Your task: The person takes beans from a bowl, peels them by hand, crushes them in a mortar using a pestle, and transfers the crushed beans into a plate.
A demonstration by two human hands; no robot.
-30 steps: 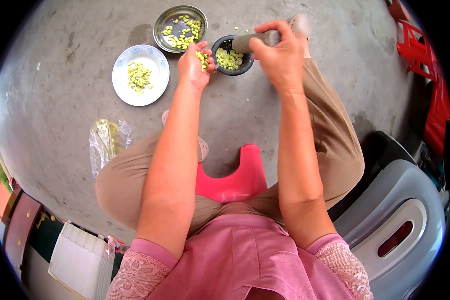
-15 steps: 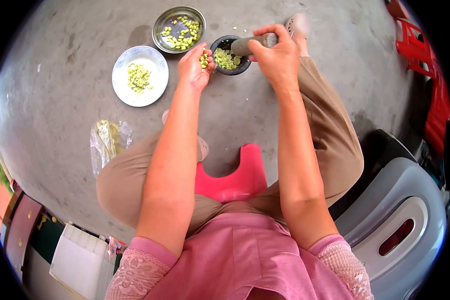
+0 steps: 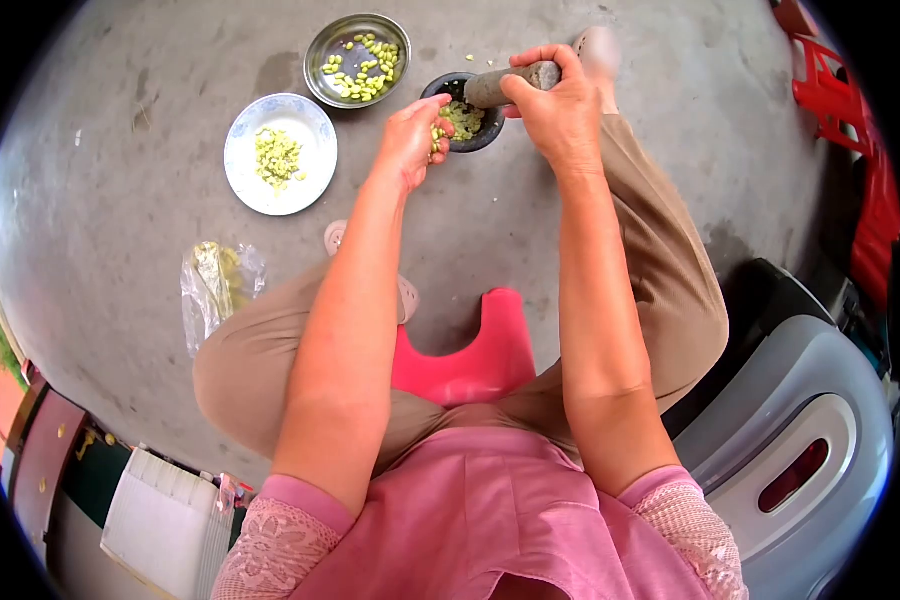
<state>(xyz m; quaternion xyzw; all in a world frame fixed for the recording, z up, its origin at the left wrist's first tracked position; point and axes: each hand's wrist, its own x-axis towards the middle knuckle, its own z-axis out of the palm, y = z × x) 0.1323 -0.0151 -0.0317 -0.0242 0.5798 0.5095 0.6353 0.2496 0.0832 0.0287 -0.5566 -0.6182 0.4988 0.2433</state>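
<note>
My left hand [image 3: 411, 142] is at the left rim of a dark stone mortar [image 3: 492, 128], its fingers curled round several green beans [image 3: 436, 142]. Crushed green beans [image 3: 464, 119] lie inside the mortar. My right hand [image 3: 560, 112] is closed on a grey stone pestle [image 3: 500, 88], which leans over the mortar's right side with its lower end in the bowl. Left of the mortar, a steel bowl [image 3: 315, 58] holds whole green beans [image 3: 367, 72]. A white plate [image 3: 248, 185] nearer to me carries a heap of pale green bean pieces [image 3: 277, 157].
A clear plastic bag [image 3: 210, 290] lies on the concrete floor by my left knee. Between my legs is a pink stool [image 3: 465, 370]. A grey plastic stool [image 3: 800, 460] stands at the right, with red stools [image 3: 832, 95] farther off. A white box [image 3: 160, 520] is at lower left.
My left hand has moved right and slightly toward me, turning so its fingers reach over the mortar's edge with the beans. The pestle and right hand have barely shifted.
</note>
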